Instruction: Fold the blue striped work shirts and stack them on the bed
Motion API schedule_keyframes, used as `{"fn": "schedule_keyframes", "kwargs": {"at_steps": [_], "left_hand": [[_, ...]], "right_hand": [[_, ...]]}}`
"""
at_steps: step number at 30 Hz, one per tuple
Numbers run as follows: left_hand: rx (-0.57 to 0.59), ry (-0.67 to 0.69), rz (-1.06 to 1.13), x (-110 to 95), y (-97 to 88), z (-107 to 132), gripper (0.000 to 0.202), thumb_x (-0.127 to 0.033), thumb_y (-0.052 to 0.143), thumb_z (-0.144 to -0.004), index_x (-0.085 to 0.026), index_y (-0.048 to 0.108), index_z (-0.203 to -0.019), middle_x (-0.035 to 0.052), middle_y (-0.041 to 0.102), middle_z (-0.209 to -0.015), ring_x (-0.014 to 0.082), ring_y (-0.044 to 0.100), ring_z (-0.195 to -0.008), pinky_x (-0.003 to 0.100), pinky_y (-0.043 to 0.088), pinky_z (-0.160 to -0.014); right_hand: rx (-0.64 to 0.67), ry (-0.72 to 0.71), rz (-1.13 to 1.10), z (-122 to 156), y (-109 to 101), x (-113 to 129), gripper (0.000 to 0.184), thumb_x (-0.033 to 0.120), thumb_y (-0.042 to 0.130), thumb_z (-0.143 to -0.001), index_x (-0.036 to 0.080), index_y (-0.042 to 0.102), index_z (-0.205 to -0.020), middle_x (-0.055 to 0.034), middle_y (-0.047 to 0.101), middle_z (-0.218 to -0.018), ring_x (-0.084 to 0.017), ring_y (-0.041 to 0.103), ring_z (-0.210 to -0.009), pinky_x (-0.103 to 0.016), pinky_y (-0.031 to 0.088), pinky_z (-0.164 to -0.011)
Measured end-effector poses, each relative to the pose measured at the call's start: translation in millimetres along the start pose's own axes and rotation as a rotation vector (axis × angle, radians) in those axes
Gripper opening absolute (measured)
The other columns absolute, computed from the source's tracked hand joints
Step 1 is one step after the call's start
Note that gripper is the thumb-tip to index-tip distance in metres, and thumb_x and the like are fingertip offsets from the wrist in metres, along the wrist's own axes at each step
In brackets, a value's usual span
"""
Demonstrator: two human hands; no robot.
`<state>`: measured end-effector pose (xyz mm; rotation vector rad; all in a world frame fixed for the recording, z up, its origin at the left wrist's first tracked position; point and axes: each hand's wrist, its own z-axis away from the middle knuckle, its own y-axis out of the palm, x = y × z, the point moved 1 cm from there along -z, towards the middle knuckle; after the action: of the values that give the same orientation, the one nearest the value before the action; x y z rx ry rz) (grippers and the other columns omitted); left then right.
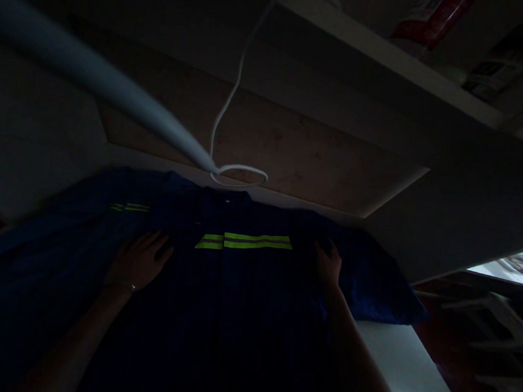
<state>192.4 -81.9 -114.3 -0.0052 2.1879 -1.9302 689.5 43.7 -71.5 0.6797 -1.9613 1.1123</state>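
A dark blue work shirt [242, 305] with yellow-green reflective stripes lies spread over a white board [410, 377] in dim light. My left hand [137, 261] lies flat on the shirt's chest, left of the stripes, fingers spread, a bracelet at the wrist. Over on the shirt's right shoulder area, my right hand [328, 267] presses flat on the cloth. Neither hand holds anything.
A white cord [237, 89] hangs from above and loops just beyond the collar. A pale tube [92, 75] slants in from the upper left. A shelf [395, 55] with a red can and boxes runs overhead. Furniture stands at the right.
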Motion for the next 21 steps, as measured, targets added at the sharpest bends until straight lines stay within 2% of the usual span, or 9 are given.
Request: {"fn": "schedule_keyframes", "kwargs": {"at_steps": [2,4,6,8,10,13,15,18,21], "left_hand": [[-0.004,0.015,-0.001,2,3.9,-1,0.060,-0.057,0.032,-0.092,-0.022,0.055,-0.136,0.0068,0.044,-0.151,0.0282,0.039,-0.139,0.051,0.027,-0.115],[-0.015,0.015,-0.004,3,5.9,-1,0.060,-0.056,0.032,-0.092,-0.023,0.055,-0.136,0.0065,0.044,-0.151,0.0280,0.039,-0.139,0.051,0.027,-0.115],[-0.021,0.007,-0.005,2,4.9,0,0.059,-0.056,0.033,-0.092,-0.023,0.056,-0.136,0.0062,0.045,-0.151,0.0275,0.040,-0.139,0.051,0.027,-0.115],[-0.020,-0.009,-0.007,0,2.2,1,0.058,-0.056,0.032,-0.092,-0.024,0.055,-0.136,0.0057,0.046,-0.150,0.0270,0.040,-0.139,0.050,0.027,-0.115],[-0.003,-0.022,-0.009,-1,0.0,1,0.059,-0.057,0.032,-0.092,-0.025,0.056,-0.136,0.0051,0.046,-0.150,0.0265,0.040,-0.138,0.049,0.027,-0.115],[0.006,-0.026,-0.014,0,0.1,0,0.059,-0.058,0.032,-0.092,-0.026,0.056,-0.136,0.0041,0.045,-0.151,0.0258,0.040,-0.139,0.047,0.027,-0.115],[-0.004,-0.022,-0.013,1,1.6,0,0.058,-0.057,0.033,-0.092,-0.027,0.055,-0.136,0.0039,0.045,-0.151,0.0257,0.040,-0.139,0.048,0.027,-0.115],[-0.020,-0.019,-0.014,3,2.6,0,0.057,-0.056,0.034,-0.092,-0.025,0.056,-0.135,0.0058,0.046,-0.150,0.0267,0.042,-0.138,0.049,0.027,-0.115],[-0.022,-0.010,-0.006,1,2.2,2,0.057,-0.056,0.034,-0.092,-0.024,0.057,-0.134,0.0069,0.047,-0.149,0.0271,0.042,-0.137,0.049,0.028,-0.115]], "right_hand": [[0.086,-0.263,0.082,4,8,20,0.046,0.049,0.062,-0.081,0.018,0.069,-0.115,-0.0127,0.059,-0.136,-0.030,0.052,-0.127,-0.049,0.039,-0.109],[0.358,-0.490,0.173,12,15,37,0.038,0.048,0.061,-0.085,0.020,0.074,-0.105,-0.0117,0.055,-0.141,-0.030,0.048,-0.132,-0.049,0.035,-0.113],[0.702,-0.579,0.230,21,19,49,0.034,0.049,0.059,-0.088,0.024,0.075,-0.105,-0.0081,0.055,-0.141,-0.027,0.048,-0.132,-0.047,0.035,-0.113],[0.921,-0.556,0.249,26,22,56,0.038,0.051,0.056,-0.090,0.028,0.071,-0.116,-0.0048,0.055,-0.142,-0.025,0.050,-0.131,-0.046,0.037,-0.112],[0.873,-0.516,0.235,23,27,60,0.046,0.053,0.052,-0.092,0.029,0.062,-0.129,-0.0047,0.052,-0.144,-0.024,0.048,-0.132,-0.046,0.037,-0.112],[0.516,-0.518,0.296,9,46,62,0.055,0.053,0.038,-0.098,0.023,0.049,-0.142,-0.0090,0.041,-0.153,-0.023,0.038,-0.139,-0.044,0.030,-0.116],[0.401,-0.516,0.457,1,66,58,0.058,0.051,0.032,-0.099,0.020,0.042,-0.148,-0.0096,0.029,-0.159,-0.025,0.026,-0.145,-0.046,0.022,-0.118],[0.545,-0.386,0.733,-2,97,45,0.061,0.052,0.027,-0.100,0.023,0.030,-0.153,-0.0070,0.018,-0.162,-0.028,0.014,-0.148,-0.054,0.014,-0.118],[0.704,-0.280,0.847,0,114,31,0.061,0.053,0.023,-0.100,0.026,0.022,-0.155,-0.0062,0.015,-0.163,-0.029,0.013,-0.149,-0.059,0.013,-0.116]]}}
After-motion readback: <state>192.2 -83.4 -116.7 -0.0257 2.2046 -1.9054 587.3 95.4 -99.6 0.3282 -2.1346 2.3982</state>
